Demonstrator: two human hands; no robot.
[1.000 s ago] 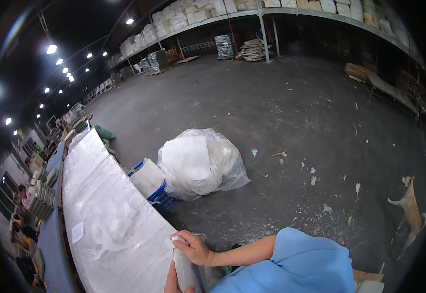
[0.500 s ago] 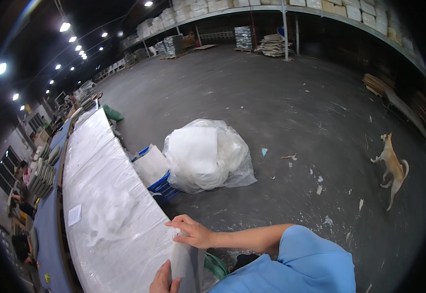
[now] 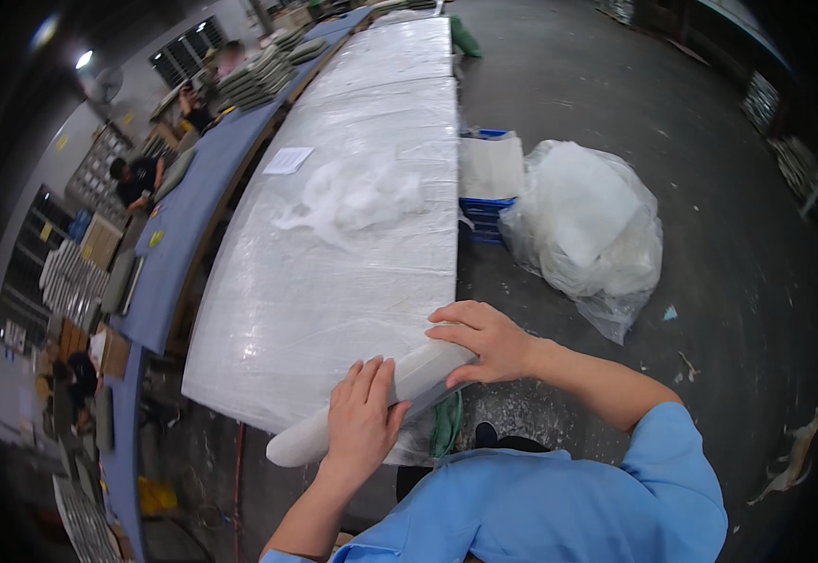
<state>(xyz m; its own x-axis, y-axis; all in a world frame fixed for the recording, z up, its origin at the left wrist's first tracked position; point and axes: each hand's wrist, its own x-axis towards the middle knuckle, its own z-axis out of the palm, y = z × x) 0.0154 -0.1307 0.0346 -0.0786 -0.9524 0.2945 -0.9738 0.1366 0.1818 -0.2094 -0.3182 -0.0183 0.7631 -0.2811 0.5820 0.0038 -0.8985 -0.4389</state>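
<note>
A long white pad with rounded ends, wrapped in thin white material, lies across the near edge of the plastic-covered table. My left hand is laid over its middle, fingers stretched forward over the top and thumb on the near side. Towards its right end, my right hand grips it, fingers over the top and thumb on the near face. The pad's underside is hidden. Farther up the table sit a heap of loose white fluffy stuffing and a sheet of paper.
Right of the table stand a blue crate holding white sheets and a big clear bag of white material. A long blue-topped table with stacked grey cushions runs along the left, people beyond it. A dog is on the floor at right.
My view has swung left, so the table now runs up the middle. Both hands and the whole pad have come into view; the left hand was partly cut off before.
</note>
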